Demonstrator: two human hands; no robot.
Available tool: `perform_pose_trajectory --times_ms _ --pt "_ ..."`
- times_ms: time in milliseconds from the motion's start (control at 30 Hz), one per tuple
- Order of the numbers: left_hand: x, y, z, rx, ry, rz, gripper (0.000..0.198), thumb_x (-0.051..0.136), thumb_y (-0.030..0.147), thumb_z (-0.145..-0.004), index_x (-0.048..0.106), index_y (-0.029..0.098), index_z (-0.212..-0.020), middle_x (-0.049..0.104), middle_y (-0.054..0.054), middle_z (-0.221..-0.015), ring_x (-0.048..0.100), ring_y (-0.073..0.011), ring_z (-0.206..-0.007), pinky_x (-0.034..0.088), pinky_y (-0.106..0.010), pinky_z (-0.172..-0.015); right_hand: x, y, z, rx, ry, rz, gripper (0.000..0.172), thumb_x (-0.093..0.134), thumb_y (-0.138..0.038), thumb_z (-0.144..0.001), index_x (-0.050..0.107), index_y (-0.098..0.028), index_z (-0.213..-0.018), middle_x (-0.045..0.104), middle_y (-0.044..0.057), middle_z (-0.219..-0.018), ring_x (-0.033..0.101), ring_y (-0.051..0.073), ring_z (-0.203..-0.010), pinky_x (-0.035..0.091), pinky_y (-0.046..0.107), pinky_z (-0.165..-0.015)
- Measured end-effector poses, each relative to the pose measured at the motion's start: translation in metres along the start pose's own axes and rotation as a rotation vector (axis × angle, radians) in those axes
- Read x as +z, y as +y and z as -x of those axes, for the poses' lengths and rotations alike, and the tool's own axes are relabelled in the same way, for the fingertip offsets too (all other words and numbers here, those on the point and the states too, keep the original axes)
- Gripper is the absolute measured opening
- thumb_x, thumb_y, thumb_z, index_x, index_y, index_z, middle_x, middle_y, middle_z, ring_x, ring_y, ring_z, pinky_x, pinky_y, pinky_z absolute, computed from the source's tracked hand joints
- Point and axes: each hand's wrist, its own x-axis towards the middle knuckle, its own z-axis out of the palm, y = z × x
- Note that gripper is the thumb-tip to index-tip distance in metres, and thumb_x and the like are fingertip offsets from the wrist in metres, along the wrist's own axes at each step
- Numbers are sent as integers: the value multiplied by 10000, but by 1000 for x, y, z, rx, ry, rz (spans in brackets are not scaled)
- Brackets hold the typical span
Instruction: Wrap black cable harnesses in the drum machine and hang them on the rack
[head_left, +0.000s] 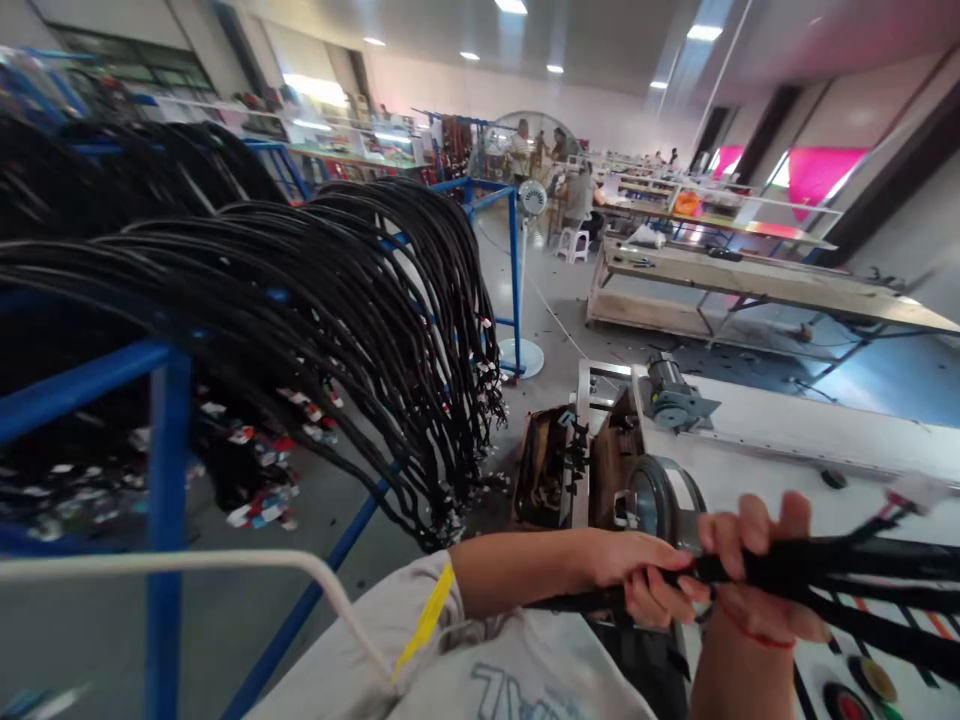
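A black wiring harness (795, 565) lies across both of my hands at the lower right. Its thick trunk splits into several black branches toward the right edge, and one short branch ends in a pale connector (915, 492). My left hand (652, 580) is closed around the narrower part of the harness, which trails back across my shirt. Just to the right, my right hand (754, 535) wraps around the thicker part, a red string at its wrist. Beneath them is a white machine table (780, 460) with a grey motor (673, 392) on it.
Many black harnesses (360, 270) hang over a blue rack (166, 500) on the left, connectors dangling low. A cardboard box (534, 475) stands by the machine. A white tube (225, 563) crosses the lower left. Behind are a long workbench (757, 280), a standing fan (532, 200) and people.
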Motion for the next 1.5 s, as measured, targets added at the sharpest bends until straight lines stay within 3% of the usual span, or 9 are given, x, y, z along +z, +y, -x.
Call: perform_pose_trajectory --times_ms 100,200,300,500,800,1000,1133,1333,1500 --pt "-6 10 0 -11 167 -225 546 316 724 -887 350 229 -660 157 75 -532 115 -92 -376 163 -237 -369 10 10 -5 -107 318 221 422 805 -521 -664 631 -286 -968 426 -98 -525 291 69 -355 318 263 -446" --pt "-21 22 10 85 449 -481 468 450 634 -907 417 215 -700 280 51 -570 279 -111 -453 284 -241 -465 23 30 -19 22 607 633 343 783 -428 -724 640 -182 -915 493 -67 -521 422 103 -425 348 265 -486" --pt "-44 24 33 119 599 -685 362 637 485 -866 456 206 -726 326 46 -605 354 -123 -550 313 -248 -559 30 50 -26 248 610 602 368 799 -443 -693 610 -160 -832 469 -66 -530 426 96 -470 357 250 -497" --pt "-75 -2 91 -143 110 -408 548 467 725 -863 538 182 -834 372 54 -610 317 -91 -486 280 -231 -475 52 46 -22 401 397 -54 389 714 -365 -779 377 -212 -659 212 -114 -531 127 51 -411 230 162 -372" --pt "-67 4 113 -12 277 -424 747 380 912 -703 491 174 -735 411 48 -596 358 -78 -503 295 -222 -479 121 59 -14 324 413 -1 450 611 -440 -887 314 -218 -632 133 -112 -480 73 68 -398 200 177 -366" --pt "-83 10 135 -123 232 -606 561 423 722 -884 498 173 -795 436 45 -639 392 -79 -538 329 -211 -512 83 58 -17 373 553 -95 325 765 -415 -716 547 -211 -845 432 -53 -688 410 82 -551 442 233 -534" --pt "-105 5 155 -372 88 -678 467 425 612 -939 505 177 -789 458 38 -635 418 -93 -547 352 -208 -504 57 79 6 304 804 78 308 796 -329 -686 531 -192 -758 448 -60 -666 373 55 -520 384 184 -488" --pt "-139 1 204 -678 -225 -547 534 569 685 -821 635 155 -845 508 11 -621 429 -107 -521 340 -216 -463 59 145 96 878 600 -39 422 825 -368 -658 444 -194 -598 345 -83 -479 263 45 -413 247 189 -378" --pt "-159 -18 210 -577 -53 -496 596 555 715 -807 673 155 -973 495 27 -630 416 -101 -538 353 -210 -493 24 180 93 736 787 -277 244 734 -337 -736 527 -209 -756 415 -91 -536 309 50 -402 339 163 -388"
